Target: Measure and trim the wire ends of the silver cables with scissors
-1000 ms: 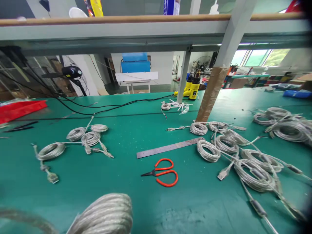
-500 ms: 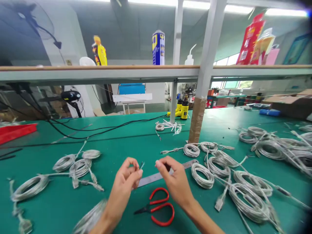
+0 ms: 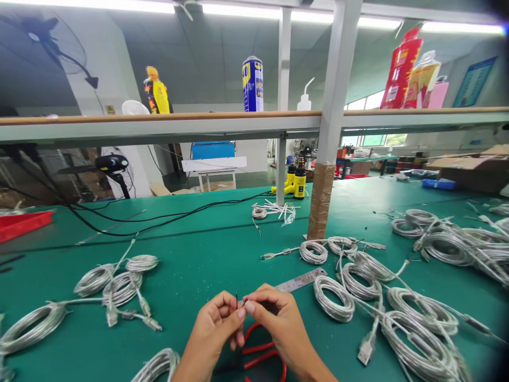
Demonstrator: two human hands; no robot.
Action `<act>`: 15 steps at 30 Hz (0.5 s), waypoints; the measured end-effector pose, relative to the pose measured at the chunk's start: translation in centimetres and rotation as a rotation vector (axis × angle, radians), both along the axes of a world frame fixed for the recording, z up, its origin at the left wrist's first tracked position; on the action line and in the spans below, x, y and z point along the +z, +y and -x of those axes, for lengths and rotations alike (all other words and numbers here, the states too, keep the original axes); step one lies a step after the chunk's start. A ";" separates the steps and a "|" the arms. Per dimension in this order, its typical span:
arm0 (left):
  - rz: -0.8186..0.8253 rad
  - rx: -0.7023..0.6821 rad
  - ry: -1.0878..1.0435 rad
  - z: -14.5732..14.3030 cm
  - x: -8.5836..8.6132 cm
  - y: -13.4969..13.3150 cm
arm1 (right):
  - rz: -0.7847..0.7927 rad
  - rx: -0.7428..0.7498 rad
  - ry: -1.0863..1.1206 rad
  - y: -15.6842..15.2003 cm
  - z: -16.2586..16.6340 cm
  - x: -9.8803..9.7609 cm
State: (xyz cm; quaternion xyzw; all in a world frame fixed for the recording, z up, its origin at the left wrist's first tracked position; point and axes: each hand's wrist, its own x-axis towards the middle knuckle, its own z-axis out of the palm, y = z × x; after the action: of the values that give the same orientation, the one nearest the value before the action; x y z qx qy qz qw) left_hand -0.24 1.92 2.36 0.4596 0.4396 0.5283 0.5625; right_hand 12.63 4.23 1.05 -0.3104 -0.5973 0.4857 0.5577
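My left hand (image 3: 218, 331) pinches the thin end of a wire (image 3: 237, 298), whose dark tip sticks up between thumb and forefinger. My right hand (image 3: 280, 321) is closed in a pinch at the same spot, its fingertips meeting the left ones at the wires. Fingers cover most of what is held. Under the hands lie scissors with red handles (image 3: 257, 349), partly hidden by the right hand. Just beyond is a steel ruler (image 3: 304, 280), one end behind the right hand. A coiled clear cable (image 3: 158, 366) lies by my left wrist.
Coiled USB cables lie at left (image 3: 123, 288) and right (image 3: 333, 298) on the green table (image 3: 199, 254). A taped post (image 3: 321, 199) rises from it, supporting a shelf (image 3: 159, 127) with a blue spray can (image 3: 253, 85). Yellow tools (image 3: 299, 184) stand behind, near black cords (image 3: 178, 215).
My hands have come together, and the right fingertips now meet the left at the wire. The view has shifted, so the hands and scissors appear lower.
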 end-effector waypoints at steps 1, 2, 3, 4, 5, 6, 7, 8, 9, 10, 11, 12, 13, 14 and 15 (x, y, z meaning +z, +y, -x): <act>0.007 0.004 0.000 0.1 0.0 0.0 | 0.008 -0.005 0.001 0.1 0.0 -0.1; 0.015 0.012 0.001 0.1 0.0 0.0 | 0.014 -0.008 0.002 0.1 0.0 -0.2; 0.024 0.024 0.006 0.2 0.0 0.1 | 0.020 -0.009 0.002 0.1 0.1 -0.2; 0.030 0.045 0.021 0.2 0.1 0.1 | 0.025 -0.012 0.004 0.0 0.1 -0.3; 0.030 0.069 0.048 0.3 0.1 0.0 | 0.029 -0.019 0.010 -0.1 0.2 -0.2; 0.020 0.093 0.091 0.3 0.2 -0.1 | 0.032 -0.028 0.016 -0.2 0.3 -0.2; 0.000 0.120 0.150 0.3 0.3 -0.2 | 0.033 -0.040 0.022 -0.3 0.4 -0.1; -0.040 0.149 0.224 0.3 0.4 -0.3 | 0.031 -0.054 0.025 -0.5 0.5 0.0; -0.101 0.174 0.309 0.3 0.4 -0.5 | 0.022 -0.075 0.020 -0.7 0.6 0.2; -0.177 0.194 0.395 0.3 0.5 -0.7 | 0.005 -0.100 0.009 -0.9 0.6 0.3; -0.259 0.208 0.474 0.3 0.5 -0.9 | -0.017 -0.126 -0.010 -1.0 0.7 0.4; -0.335 0.216 0.541 0.3 0.6 -1.1 | -0.039 -0.151 -0.030 -1.1 0.7 0.6; -0.392 0.220 0.591 0.3 0.6 -1.2 | -0.052 -0.166 -0.045 -1.2 0.7 0.7; -0.422 0.216 0.623 0.2 0.7 -1.3 | -0.049 -0.167 -0.044 -1.3 0.7 0.7; -0.423 0.210 0.637 0.2 0.8 -1.3 | -0.022 -0.154 -0.022 -1.3 0.8 0.7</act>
State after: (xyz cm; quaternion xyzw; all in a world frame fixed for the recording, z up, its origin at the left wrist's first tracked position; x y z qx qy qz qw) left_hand -0.42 0.61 3.15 0.6587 0.5183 0.4927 0.2339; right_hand 11.82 2.95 1.75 -0.3544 -0.5832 0.4312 0.5901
